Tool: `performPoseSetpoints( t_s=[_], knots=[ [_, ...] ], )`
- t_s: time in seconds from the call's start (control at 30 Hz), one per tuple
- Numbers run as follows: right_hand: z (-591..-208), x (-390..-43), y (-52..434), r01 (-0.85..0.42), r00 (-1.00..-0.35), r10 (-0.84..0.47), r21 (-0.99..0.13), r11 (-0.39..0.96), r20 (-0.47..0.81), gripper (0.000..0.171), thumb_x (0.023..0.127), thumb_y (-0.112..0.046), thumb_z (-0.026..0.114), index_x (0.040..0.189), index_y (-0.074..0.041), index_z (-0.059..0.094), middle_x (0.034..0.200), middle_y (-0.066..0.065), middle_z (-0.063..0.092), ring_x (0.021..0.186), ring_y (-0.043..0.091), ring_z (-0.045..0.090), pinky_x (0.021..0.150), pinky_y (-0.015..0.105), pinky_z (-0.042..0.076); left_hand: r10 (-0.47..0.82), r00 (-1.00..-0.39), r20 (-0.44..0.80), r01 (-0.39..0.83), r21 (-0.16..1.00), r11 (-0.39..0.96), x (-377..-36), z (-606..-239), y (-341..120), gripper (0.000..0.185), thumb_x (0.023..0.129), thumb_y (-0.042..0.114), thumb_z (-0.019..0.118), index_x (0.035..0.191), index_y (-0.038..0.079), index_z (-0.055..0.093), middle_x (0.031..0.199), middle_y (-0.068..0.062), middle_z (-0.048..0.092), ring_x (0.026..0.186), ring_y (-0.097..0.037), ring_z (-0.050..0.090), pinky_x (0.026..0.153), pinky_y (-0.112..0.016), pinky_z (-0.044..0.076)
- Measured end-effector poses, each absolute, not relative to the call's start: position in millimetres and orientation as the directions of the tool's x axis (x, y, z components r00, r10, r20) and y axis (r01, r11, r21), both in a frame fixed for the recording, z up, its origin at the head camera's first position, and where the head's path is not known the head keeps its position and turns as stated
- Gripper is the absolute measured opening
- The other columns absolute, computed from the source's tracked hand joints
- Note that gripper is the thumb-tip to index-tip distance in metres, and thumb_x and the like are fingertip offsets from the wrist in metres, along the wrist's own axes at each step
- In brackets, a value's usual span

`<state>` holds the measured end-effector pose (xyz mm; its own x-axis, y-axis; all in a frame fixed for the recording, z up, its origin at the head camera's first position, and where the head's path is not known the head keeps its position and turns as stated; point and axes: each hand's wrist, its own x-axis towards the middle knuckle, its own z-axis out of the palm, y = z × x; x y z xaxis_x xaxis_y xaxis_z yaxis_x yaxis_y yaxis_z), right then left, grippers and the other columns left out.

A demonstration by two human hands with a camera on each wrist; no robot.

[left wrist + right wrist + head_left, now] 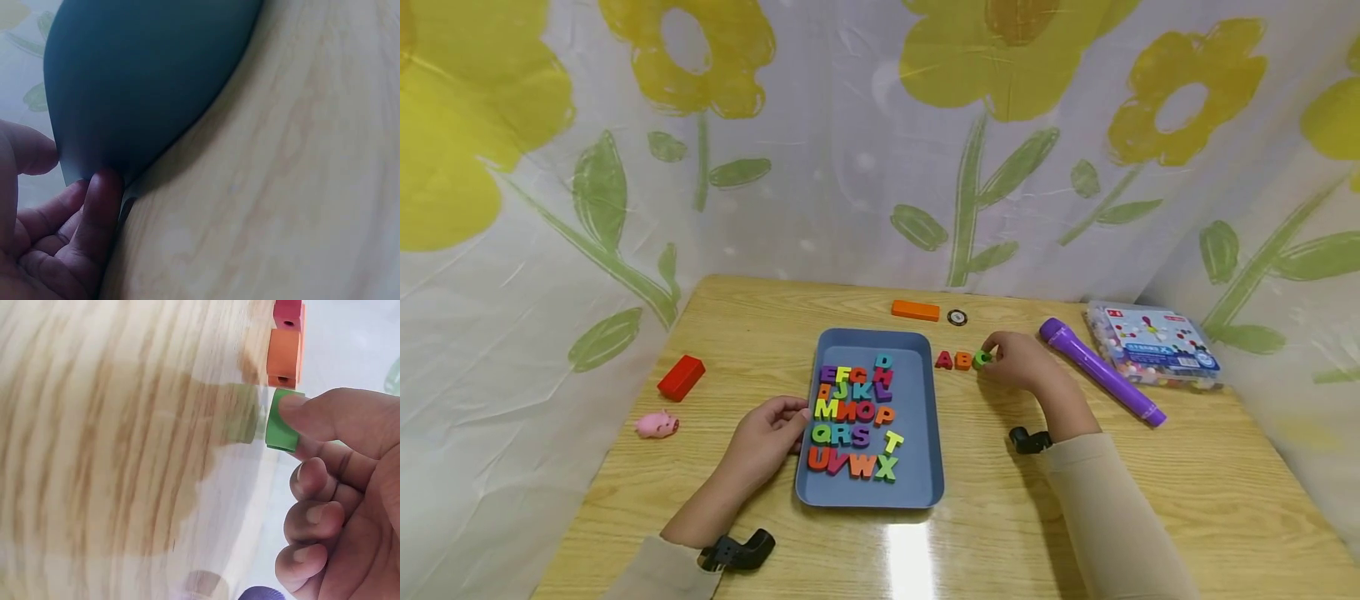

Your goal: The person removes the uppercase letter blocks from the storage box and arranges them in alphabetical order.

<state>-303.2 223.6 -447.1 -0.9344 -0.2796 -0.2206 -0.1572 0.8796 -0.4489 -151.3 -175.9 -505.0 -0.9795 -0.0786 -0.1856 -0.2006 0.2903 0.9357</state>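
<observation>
A blue-grey tray [925, 417] on the wooden table holds several coloured letter blocks [850, 412]. My left hand [771, 433] holds the tray's left rim, thumb and fingers against its edge [100, 187]. Right of the tray stand a red letter A [943, 360] and an orange letter B [962, 361] in a row. My right hand [1011, 358] pinches a green letter C [982, 359] at the end of that row. In the right wrist view the green letter C [282, 420] sits under my thumb, beside the orange letter B [285, 357] and the red letter A [287, 311].
A purple torch [1101, 371] and a plastic box of beads [1153, 343] lie at the right. An orange block [915, 310] and a small round object [957, 317] sit at the back. A red block [681, 377] and a pink pig toy [657, 424] are at the left.
</observation>
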Motion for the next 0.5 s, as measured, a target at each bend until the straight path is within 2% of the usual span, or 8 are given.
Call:
performPoseSetpoints(
  t_s=[0.2,0.5],
  knots=[
    [-452.1,-305.2,222.9,-0.159,-0.932,-0.280,-0.435,0.886,-0.231,0.039,0.100,-0.021,0.076,0.133,-0.001,0.069,0.109,0.017,0.068,0.093,0.030,0.062,0.084,0.045,0.056,-0.076,-0.980,-0.182,-0.196,0.939,0.283,-149.7,-504.1,-175.4,0.035,0.110,0.026,0.067,0.135,0.001,0.069,0.116,-0.016,0.072,0.091,-0.017,0.070,0.074,-0.025,0.063],
    [-454.5,-305.7,223.8,-0.136,-0.929,-0.266,-0.429,0.893,-0.258,0.041,0.100,-0.021,0.076,0.135,-0.001,0.067,0.108,0.016,0.068,0.093,0.029,0.062,0.085,0.044,0.056,-0.076,-0.981,-0.180,-0.194,0.938,0.289,-148.5,-502.1,-175.1,0.037,0.109,0.027,0.068,0.135,0.000,0.069,0.116,-0.016,0.073,0.090,-0.016,0.070,0.073,-0.025,0.062]
  ],
)
